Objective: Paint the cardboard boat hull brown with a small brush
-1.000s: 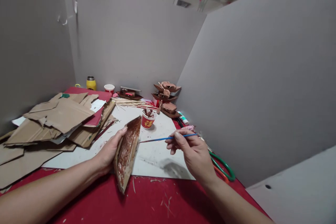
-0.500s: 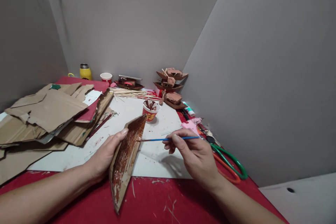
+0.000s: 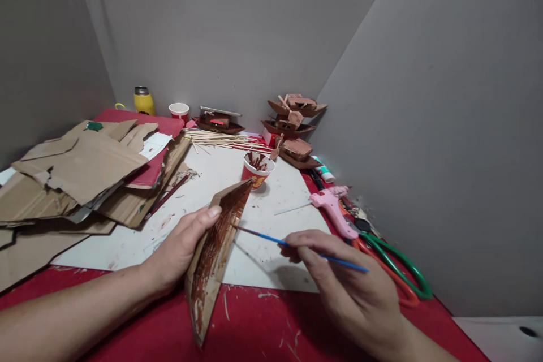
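Observation:
My left hand (image 3: 180, 246) grips a cardboard boat hull (image 3: 219, 249) by its left side, thumb over the rim. The hull is tilted, and brown paint coats much of its inside, with bare card along the right side. Between the fingers of my right hand (image 3: 343, 271) is a thin blue paintbrush (image 3: 271, 238), its tip touching the hull's right inner side. Just beyond the hull's far point stands a paper cup (image 3: 258, 169), smeared with brown paint inside.
Cardboard scraps (image 3: 89, 164) are piled at left. Finished-looking brown model boats (image 3: 297, 124) are stacked at the back right, near wooden sticks (image 3: 229, 140). A pink glue gun (image 3: 335, 209) and green-handled scissors (image 3: 403, 263) lie along the right. White paper (image 3: 169, 240) covers part of the red table.
My right hand has moved right and down, so the brush slants more, its tip still at the hull. The whole scene has shifted a little to the right in view.

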{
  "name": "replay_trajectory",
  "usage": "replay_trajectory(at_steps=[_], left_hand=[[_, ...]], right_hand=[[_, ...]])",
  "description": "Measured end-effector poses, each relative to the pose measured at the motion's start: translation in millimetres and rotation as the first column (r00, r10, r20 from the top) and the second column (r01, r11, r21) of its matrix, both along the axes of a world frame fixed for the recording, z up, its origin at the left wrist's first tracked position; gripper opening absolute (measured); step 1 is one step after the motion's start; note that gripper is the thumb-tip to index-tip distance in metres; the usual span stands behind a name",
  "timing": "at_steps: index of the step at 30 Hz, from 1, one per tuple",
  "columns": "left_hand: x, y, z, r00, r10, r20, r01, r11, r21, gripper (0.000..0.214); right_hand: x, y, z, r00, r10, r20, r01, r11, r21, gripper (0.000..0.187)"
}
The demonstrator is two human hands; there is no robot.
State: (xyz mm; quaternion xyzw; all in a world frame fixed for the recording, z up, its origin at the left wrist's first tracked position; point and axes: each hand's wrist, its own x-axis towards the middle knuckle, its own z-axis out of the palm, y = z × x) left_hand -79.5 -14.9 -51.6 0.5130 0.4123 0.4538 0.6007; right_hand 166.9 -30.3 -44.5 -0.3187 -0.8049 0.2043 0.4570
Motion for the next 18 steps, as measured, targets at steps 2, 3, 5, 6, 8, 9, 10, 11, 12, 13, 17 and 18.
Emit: replay_trajectory(at_steps=[2,3,5,6,8,9,10,11,12,13,17,18], left_hand=[[0,1,-1.5,1.000,0.017,-0.007,-0.017,1.000,-0.002,0.039],[-1,2,-3.0,1.000,0.031,-0.003,-0.031,0.999,-0.007,0.038],[-1,3,-6.8,0.997,0.063,0.037,-0.062,0.997,-0.041,0.036],[-2,4,-8.8,0.995,0.078,0.068,-0.073,0.995,-0.071,0.036],[-3,5,-11.9,0.986,0.112,0.122,-0.096,0.987,-0.128,0.038],[-3,5,-12.8,0.982,0.130,0.134,-0.110,0.983,-0.150,0.040],[-3,5,-13.2,0.979,0.151,0.135,-0.128,0.978,-0.165,0.042],[-4,5,-13.1,0.977,0.173,0.127,-0.150,0.974,-0.173,0.044],[-4,5,-12.6,0.974,0.193,0.115,-0.171,0.969,-0.179,0.046],[-4,5,-11.9,0.972,0.209,0.104,-0.188,0.965,-0.182,0.048],[-4,4,-8.3,0.972,0.215,0.098,-0.194,0.963,-0.185,0.051],[-4,4,-7.4,0.973,0.209,0.102,-0.188,0.964,-0.186,0.051]], right_hand=[[-1,-4,-0.6,0.992,0.092,0.082,-0.093,0.996,0.011,0.031],[-1,-6,0.3,0.985,0.132,0.108,-0.133,0.991,0.010,0.031],[-2,-12,6.2,0.982,0.140,0.125,-0.143,0.990,0.014,0.030],[-1,-14,11.7,0.987,0.103,0.122,-0.106,0.994,0.015,0.028],[3,-14,28.0,0.995,-0.054,0.081,0.051,0.998,0.033,0.023],[5,-10,38.0,0.986,-0.158,0.046,0.156,0.987,0.043,0.020],[7,-4,48.5,0.963,-0.270,0.008,0.269,0.962,0.051,0.015],[9,5,58.8,0.925,-0.378,-0.045,0.380,0.923,0.055,0.011],[11,16,68.0,0.903,-0.423,-0.082,0.428,0.902,0.064,0.010],[12,29,75.6,0.897,-0.437,-0.067,0.440,0.898,0.032,0.015],[9,90,85.3,0.925,-0.374,0.069,0.380,0.920,-0.094,0.033],[6,104,83.2,0.933,-0.346,0.098,0.356,0.927,-0.115,0.036]])
